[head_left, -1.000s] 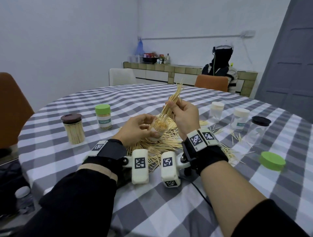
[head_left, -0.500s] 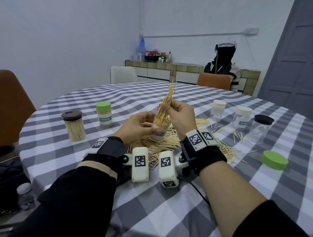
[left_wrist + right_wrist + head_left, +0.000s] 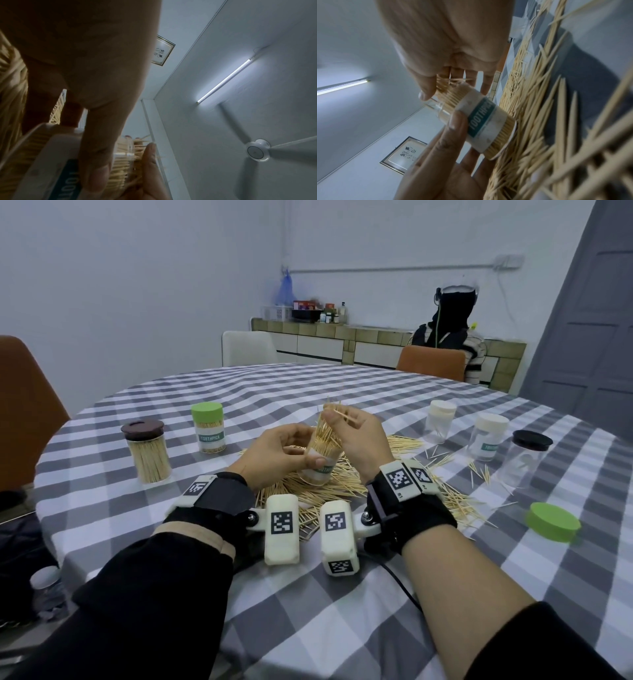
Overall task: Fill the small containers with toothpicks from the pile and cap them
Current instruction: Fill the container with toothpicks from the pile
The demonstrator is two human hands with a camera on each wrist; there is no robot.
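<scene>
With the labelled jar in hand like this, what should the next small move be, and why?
Probably press the bundle of wooden toothpicks fully down into the clear TOOTHPICK-labelled jar. The right hand pinches their tops, which stand above the rim, so a cap would not seat yet. The left hand grips the jar over the loose toothpick pile; the loose green cap lies to the right.

container [image 3: 317, 465]: clear, labelled, uncapped, tilted, nearly full | pile [image 3: 339, 491]: loose toothpicks under it | green cap [image 3: 553, 522]: right, apart
</scene>
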